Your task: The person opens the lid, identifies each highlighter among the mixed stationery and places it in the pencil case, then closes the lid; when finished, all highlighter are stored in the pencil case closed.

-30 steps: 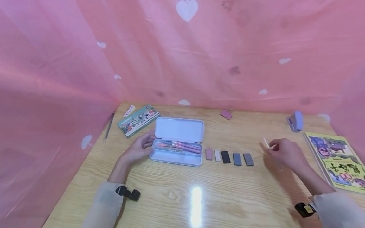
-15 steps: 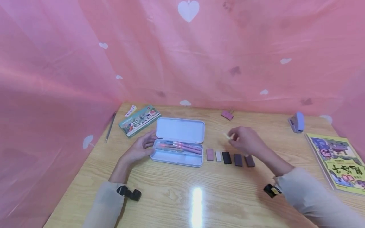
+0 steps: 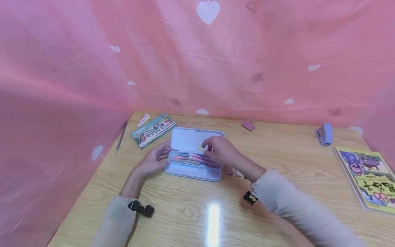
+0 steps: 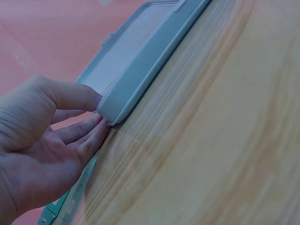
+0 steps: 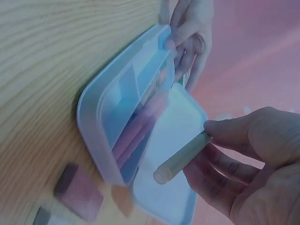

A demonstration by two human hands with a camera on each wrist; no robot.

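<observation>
A pale blue pencil case (image 3: pixel 188 171) lies open on the table, its lid (image 3: pixel 185 139) folded back. Several pens and pencils (image 5: pixel 136 133) fill its rear compartment; the front one shows bare. At the case's left end my left hand (image 3: pixel 153 160) holds the corner, thumb at the rim and fingers against the side. My right hand (image 3: pixel 223 150) is over the lid and pinches a short, pale yellowish tube (image 5: pixel 180 159) with a rounded end between thumb and fingers. The tube is tilted, apart from the case.
Right of the case, a pink eraser-like block (image 3: pixel 229 169) and a white one (image 3: pixel 238 173) show; my right arm covers others. A green illustrated box (image 3: pixel 153 131), pencil (image 3: pixel 121 137), binder clip (image 3: pixel 248 125), purple stapler (image 3: pixel 324 134) and book (image 3: pixel 367 175) surround them.
My right hand has carried the pale tube leftwards from near the book, past the row of blocks, to over the pencil case lid. The left hand stays at the case's end.
</observation>
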